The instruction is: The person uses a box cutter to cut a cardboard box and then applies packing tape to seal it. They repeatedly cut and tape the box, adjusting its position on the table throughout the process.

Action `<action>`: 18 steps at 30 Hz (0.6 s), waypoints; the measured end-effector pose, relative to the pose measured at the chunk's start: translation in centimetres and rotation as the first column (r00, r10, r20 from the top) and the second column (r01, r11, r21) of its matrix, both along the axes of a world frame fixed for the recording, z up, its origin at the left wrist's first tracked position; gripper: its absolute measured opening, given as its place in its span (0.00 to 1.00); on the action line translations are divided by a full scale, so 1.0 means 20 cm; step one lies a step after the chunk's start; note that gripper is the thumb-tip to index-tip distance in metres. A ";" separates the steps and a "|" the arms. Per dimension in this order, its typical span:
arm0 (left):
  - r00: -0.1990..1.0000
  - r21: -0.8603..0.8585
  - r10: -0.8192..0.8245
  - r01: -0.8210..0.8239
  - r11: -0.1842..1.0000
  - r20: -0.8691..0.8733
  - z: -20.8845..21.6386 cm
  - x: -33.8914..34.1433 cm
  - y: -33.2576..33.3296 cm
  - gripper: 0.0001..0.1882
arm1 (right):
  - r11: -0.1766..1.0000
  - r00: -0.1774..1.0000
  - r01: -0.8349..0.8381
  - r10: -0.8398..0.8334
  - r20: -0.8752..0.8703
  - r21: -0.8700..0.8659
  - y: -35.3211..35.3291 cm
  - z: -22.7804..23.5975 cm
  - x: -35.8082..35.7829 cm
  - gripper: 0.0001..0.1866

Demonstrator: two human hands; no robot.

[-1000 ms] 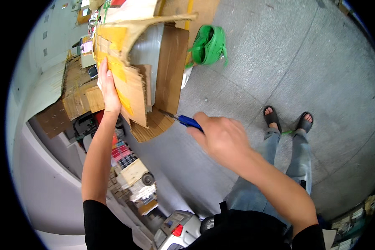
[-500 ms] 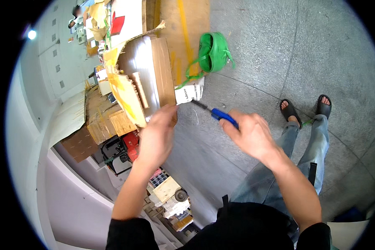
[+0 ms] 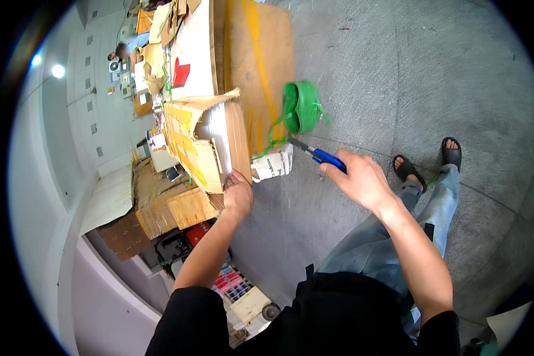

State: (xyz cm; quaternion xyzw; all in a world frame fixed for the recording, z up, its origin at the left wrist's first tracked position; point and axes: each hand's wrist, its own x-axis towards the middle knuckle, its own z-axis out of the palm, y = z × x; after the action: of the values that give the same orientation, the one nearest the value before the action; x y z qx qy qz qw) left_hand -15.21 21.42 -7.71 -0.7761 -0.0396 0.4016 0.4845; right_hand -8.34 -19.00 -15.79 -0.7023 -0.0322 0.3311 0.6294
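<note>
A torn cardboard carton with yellow tape lies at the table's near end, its ragged opening showing a stack of white sheets. My left hand is closed on the carton's near edge, the fingers curled over the cardboard beside the sheets. In my right hand is a blue utility knife. Its dark blade end points up and left, away from the carton and over the floor. The right thumb lies along the handle.
A roll of green strapping hangs at the cardboard-covered table side, above a white printed sack. A red piece lies on the table. Wooden boxes stand at left. My sandalled feet are on the grey floor. People sit far off.
My left hand has gone from a blurred pose at the carton's corner to a grip on its edge. The carton has tilted and its opening looks narrower. The knife stays in my right hand.
</note>
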 end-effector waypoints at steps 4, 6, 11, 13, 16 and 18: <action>0.999 -0.069 -0.042 0.040 0.997 -0.030 0.02 -0.05 0.09 0.50 | 0.999 0.998 -0.053 0.053 0.044 -0.006 0.08 0.10 -0.03 0.20; 0.962 -0.244 0.272 -0.260 0.934 0.015 0.12 0.09 -0.06 0.49 | 0.999 0.995 -0.042 0.044 0.091 -0.030 0.14 0.17 -0.01 0.20; 0.915 -0.802 0.375 -0.109 0.587 0.150 0.66 0.06 -0.36 0.30 | 0.991 0.986 -0.137 0.137 0.096 -0.007 0.31 0.31 0.01 0.20; 0.842 -0.877 0.497 -0.063 0.476 0.210 0.86 0.13 -0.39 0.26 | 0.965 0.956 -0.248 0.258 0.143 -0.084 0.42 0.35 0.04 0.21; 0.693 -0.679 0.367 0.242 0.693 0.621 0.98 0.13 -0.27 0.33 | 0.948 0.900 -0.309 0.317 0.298 -0.075 0.66 0.43 -0.02 0.21; 0.645 -0.459 0.110 0.403 0.792 0.756 0.82 0.12 -0.15 0.41 | 0.964 0.879 -0.253 0.265 0.397 -0.084 0.86 0.40 -0.05 0.17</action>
State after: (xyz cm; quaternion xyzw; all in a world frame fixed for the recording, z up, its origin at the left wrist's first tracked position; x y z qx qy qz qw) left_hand -12.83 18.52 8.63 -0.9809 -0.0420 -0.0072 0.1899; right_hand -9.33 -1.87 -7.69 -0.7542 -0.2504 0.2601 0.5484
